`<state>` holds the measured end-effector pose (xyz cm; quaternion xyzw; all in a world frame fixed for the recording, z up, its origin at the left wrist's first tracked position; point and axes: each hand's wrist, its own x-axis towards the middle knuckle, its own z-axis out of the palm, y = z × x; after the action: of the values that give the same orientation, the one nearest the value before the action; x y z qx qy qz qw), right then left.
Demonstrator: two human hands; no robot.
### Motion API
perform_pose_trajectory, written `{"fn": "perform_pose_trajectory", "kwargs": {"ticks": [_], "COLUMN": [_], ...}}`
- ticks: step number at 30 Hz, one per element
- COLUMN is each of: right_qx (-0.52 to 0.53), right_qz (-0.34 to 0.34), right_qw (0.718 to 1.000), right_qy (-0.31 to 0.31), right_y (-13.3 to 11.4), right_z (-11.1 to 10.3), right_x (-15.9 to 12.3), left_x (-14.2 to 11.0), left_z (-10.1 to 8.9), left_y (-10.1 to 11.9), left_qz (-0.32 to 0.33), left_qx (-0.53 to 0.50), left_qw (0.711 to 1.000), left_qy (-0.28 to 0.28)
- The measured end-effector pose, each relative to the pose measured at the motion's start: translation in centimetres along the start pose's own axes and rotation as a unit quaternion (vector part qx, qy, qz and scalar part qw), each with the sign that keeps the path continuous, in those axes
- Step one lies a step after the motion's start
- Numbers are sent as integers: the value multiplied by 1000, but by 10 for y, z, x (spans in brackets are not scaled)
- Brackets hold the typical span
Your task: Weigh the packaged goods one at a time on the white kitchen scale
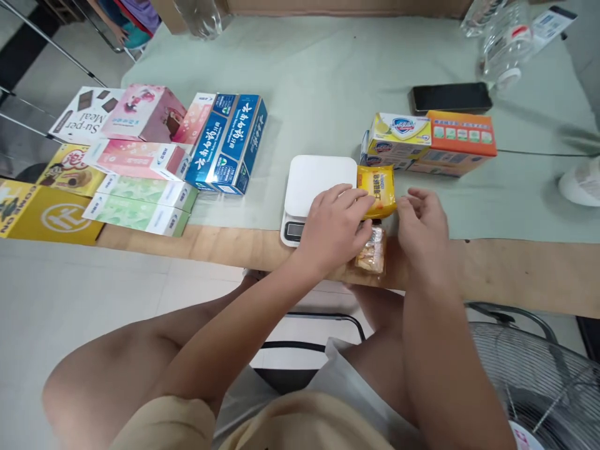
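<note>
My left hand reaches over the right side of a white kitchen scale, fingers spread and slightly bent. Its fingertips meet the left edge of a yellow snack packet, and its thumb lies over the top of a clear-wrapped snack packet. That clear packet sits at the table's wooden edge, just below the yellow one. On the other side, my right hand is loosely curled beside the yellow packet's right edge, thumb and fingers a little apart, with nothing visible in them. Part of the scale's small display is visible.
Several stacked boxes, pink, green and yellow, stand left of a blue toothpaste box pack. Behind my right hand are yellow and orange soap boxes and a black phone. Clear bottles lie at the far right. A fan stands below.
</note>
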<state>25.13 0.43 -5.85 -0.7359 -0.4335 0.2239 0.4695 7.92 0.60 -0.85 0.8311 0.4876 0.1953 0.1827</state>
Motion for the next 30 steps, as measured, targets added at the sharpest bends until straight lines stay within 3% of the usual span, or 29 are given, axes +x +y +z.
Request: {"fn": "perform_pose_trajectory", "kwargs": {"ticks": [7, 12, 17, 20, 22, 25, 27, 30], "right_qx": [-2, 86, 130, 172, 158, 99, 30, -92], "right_qz": [16, 17, -75, -140, -120, -72, -93, -213], "right_qw": [998, 995, 976, 971, 980, 978, 978, 966], "right_qy": [-66, 44, 158, 89, -29, -166, -184, -115], "right_y": [2, -7, -35, -55, -63, -64, -64, -66], "right_z": [14, 24, 7, 8, 19, 38, 44, 41], "right_x": [4, 9, 3, -7, -13, -14, -13, -15], "left_x": [-1, -11, -35, -53, -60, -62, -58, -51], "left_z": [9, 9, -22, -40, -44, -41, -37, -33], "left_y": [4, 1, -22, -49, -66, -84, -89, -92], "left_qz": [7, 34, 66, 15, -31, -87, -100, -91], "left_qx": [10, 1, -57, -119, -150, -175, -182, -177], "left_qw": [999, 998, 994, 981, 972, 965, 965, 968], "left_qy": [-45, -47, 68, 149, 178, 173, 161, 152]}}
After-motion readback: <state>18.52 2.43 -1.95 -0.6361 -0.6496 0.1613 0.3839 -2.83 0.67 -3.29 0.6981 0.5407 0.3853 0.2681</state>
